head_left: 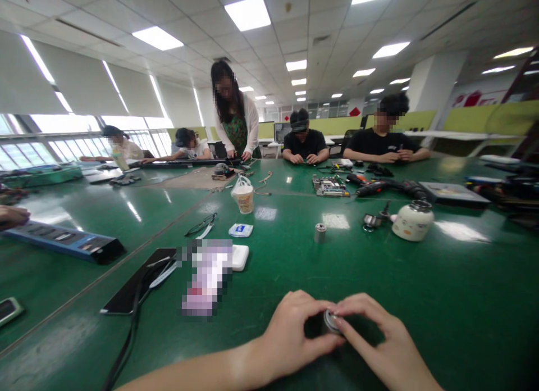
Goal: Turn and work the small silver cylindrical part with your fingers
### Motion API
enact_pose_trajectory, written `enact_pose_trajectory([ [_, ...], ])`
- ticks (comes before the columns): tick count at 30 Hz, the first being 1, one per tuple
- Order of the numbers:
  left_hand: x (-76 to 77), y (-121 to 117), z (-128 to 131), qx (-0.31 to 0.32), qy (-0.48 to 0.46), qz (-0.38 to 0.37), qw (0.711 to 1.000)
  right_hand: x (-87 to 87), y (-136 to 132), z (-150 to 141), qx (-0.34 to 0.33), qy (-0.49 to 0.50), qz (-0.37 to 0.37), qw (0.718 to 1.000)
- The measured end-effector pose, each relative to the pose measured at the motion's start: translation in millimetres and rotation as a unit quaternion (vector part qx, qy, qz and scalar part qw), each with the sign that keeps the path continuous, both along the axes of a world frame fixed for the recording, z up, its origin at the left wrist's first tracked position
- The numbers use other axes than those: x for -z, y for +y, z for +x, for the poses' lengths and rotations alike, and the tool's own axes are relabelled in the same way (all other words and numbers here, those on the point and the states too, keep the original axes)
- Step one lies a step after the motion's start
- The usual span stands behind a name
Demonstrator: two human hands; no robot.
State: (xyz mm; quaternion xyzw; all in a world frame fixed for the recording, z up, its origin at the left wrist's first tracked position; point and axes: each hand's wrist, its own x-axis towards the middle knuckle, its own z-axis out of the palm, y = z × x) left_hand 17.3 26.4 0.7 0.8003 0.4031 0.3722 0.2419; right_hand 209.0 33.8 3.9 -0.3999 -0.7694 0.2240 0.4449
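Low over the near edge of the green table (295, 267), both my hands meet around a small round metal part (331, 321) with a silvery rim. My left hand (290, 332) curls round its left side, thumb and fingers closed on it. My right hand (379, 340) pinches its right edge with the fingertips. Most of the part is hidden between my fingers.
Ahead lie a small metal cylinder (320, 232), a white round jar (412, 221), a metal fitting (373, 219), a white case (240, 257), a dark tablet (138, 281), glasses (202, 225), a bagged cup (244, 195). A circuit board (329, 186) and power tool (387, 187) lie farther off. Several people work along the far side.
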Motion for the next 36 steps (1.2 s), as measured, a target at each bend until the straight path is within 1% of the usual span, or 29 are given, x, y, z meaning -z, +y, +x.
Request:
enact_pose_trajectory([
  [4,-0.4,0.8,-0.8,0.000,0.007,-0.001,1.000,-4.7,5.7,3.3,0.023,0.035,-0.037,0.998],
  [6,-1.3,0.6,-1.0,-0.001,0.007,-0.001,1.000,-7.3,13.5,10.9,0.041,0.056,-0.049,0.996],
  [8,-2.0,0.3,-1.0,-0.002,0.005,-0.001,1.000,-7.3,24.0,21.3,0.061,0.055,-0.056,0.995],
  [11,-2.5,0.2,-0.7,-0.005,0.006,-0.005,1.000,0.9,40.1,37.5,0.067,0.012,-0.075,0.995],
  [15,-2.9,0.9,-0.5,-0.010,0.007,-0.008,1.000,20.1,53.3,51.9,0.039,-0.041,-0.121,0.991],
  [18,-3.1,1.1,-0.8,-0.008,0.008,-0.009,1.000,29.3,57.2,55.8,0.032,-0.060,-0.110,0.992],
  [20,-3.0,0.9,-1.2,-0.007,0.009,-0.009,1.000,30.1,58.0,55.8,0.033,-0.060,-0.105,0.992],
  [22,-2.8,0.7,-1.5,-0.007,0.012,-0.009,1.000,25.9,57.0,53.6,0.032,-0.050,-0.117,0.991],
  [25,-2.8,0.3,-1.9,-0.007,0.014,-0.012,1.000,11.5,49.2,45.4,0.033,-0.016,-0.146,0.989],
  [28,-3.0,0.3,-1.7,-0.006,0.014,-0.012,1.000,-5.7,32.9,31.5,0.026,0.028,-0.148,0.988],
  [30,-3.0,0.5,-1.4,-0.001,0.013,-0.011,1.000,-13.9,20.4,21.3,-0.001,0.039,-0.146,0.989],
  [33,-2.8,0.9,-1.1,0.005,0.008,-0.011,1.000,-18.0,6.2,10.0,-0.047,0.023,-0.139,0.989],
  [36,-3.3,0.7,-1.0,0.005,0.008,-0.012,1.000,-15.6,0.6,6.2,-0.055,0.009,-0.119,0.991],
])
